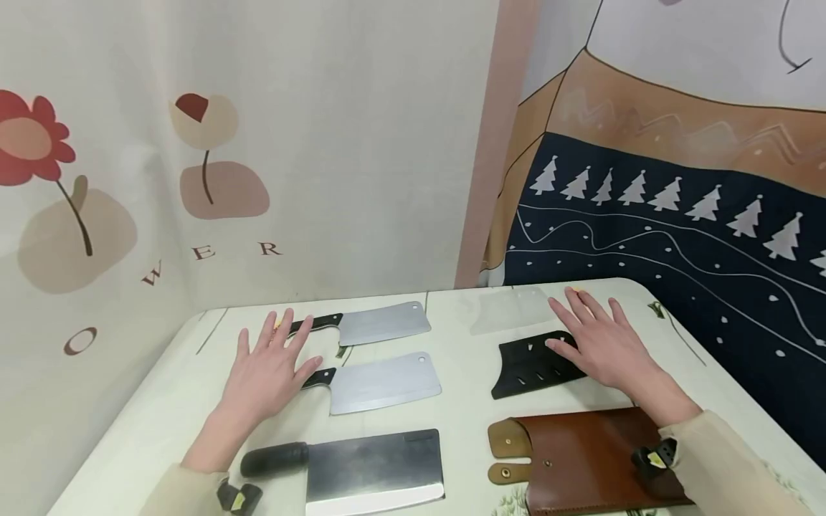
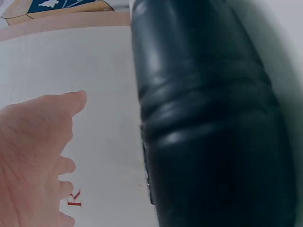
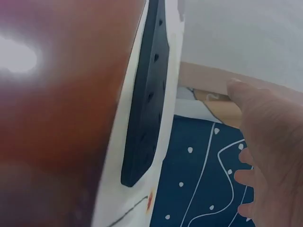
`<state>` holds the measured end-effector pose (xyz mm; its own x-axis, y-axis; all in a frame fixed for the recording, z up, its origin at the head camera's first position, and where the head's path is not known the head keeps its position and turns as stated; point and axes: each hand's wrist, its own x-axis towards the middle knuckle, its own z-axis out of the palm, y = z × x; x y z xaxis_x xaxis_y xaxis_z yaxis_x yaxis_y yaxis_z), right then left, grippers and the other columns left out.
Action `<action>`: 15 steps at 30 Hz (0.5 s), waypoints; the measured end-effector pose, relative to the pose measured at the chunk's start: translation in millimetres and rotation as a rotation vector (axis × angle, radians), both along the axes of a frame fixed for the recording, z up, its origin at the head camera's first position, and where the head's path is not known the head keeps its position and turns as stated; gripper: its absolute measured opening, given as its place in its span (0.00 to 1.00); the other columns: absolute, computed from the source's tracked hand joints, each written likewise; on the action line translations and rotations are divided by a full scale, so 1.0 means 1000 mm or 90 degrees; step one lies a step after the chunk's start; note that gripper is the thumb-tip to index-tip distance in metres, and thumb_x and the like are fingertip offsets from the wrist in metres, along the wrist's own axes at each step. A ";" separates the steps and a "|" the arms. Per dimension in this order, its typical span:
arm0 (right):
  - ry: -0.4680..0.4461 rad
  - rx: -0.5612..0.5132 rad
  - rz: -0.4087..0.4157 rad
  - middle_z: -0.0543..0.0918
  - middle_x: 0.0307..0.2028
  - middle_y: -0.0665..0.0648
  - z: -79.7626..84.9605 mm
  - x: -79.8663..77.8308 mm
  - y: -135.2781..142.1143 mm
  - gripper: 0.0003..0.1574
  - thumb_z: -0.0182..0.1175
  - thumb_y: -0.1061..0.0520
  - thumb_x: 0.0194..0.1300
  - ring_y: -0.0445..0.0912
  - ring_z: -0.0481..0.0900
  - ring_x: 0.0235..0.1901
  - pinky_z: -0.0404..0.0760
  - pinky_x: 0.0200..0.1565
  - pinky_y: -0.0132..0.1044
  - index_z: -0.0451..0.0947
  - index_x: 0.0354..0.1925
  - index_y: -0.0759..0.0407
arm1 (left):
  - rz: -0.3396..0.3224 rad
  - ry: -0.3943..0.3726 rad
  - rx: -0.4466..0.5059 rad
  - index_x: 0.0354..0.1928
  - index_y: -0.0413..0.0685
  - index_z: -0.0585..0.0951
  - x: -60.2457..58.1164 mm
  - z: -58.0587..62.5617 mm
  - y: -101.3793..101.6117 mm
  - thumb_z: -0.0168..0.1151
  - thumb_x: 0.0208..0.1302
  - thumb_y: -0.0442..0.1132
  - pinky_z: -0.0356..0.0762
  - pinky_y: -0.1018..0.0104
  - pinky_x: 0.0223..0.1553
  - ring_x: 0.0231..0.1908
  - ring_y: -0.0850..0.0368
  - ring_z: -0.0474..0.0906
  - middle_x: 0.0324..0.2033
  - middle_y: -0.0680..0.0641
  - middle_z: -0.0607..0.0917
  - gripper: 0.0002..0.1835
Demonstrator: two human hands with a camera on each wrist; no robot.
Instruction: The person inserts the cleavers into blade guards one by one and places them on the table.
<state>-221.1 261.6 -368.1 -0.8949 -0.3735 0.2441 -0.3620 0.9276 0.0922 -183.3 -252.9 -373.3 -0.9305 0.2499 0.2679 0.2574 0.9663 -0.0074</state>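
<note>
My left hand (image 1: 267, 376), fingers spread, overlaps the black handles of two cleavers: an upper cleaver (image 1: 387, 322) and a middle cleaver (image 1: 387, 383). Nearest me lies a larger dark-bladed cleaver (image 1: 374, 466), its black handle (image 2: 208, 94) filling much of the left wrist view. Over on the right, my other hand (image 1: 603, 351) is spread out too, its thumb overlapping a black slotted blade sheath (image 1: 535, 365). A translucent sheath (image 1: 513, 308) lies just beyond. Below the right hand is a brown leather sheath (image 1: 587, 459) with two snap straps, also large in the right wrist view. Neither hand grips anything.
All these things lie on a white table (image 1: 148, 437) with rounded corners. Behind it hangs a pale curtain (image 1: 374, 143) with flower prints and letters. A dark blue cloth (image 1: 645, 244) with white trees hangs at the right. Each wrist wears a small black camera (image 1: 239, 498).
</note>
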 end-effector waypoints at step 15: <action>-0.103 -0.051 0.010 0.51 0.77 0.73 0.001 -0.059 0.004 0.49 0.58 0.38 0.75 0.69 0.49 0.76 0.42 0.68 0.74 0.55 0.79 0.61 | -0.033 -0.041 -0.003 0.79 0.44 0.60 -0.041 -0.003 -0.016 0.50 0.79 0.57 0.44 0.24 0.66 0.75 0.30 0.49 0.76 0.30 0.57 0.37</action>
<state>-280.3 265.7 -367.6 -0.9189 -0.3735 0.1269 -0.3813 0.9235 -0.0430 -224.4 -269.0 -376.4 -0.9311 0.3000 0.2073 0.3079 0.9514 0.0059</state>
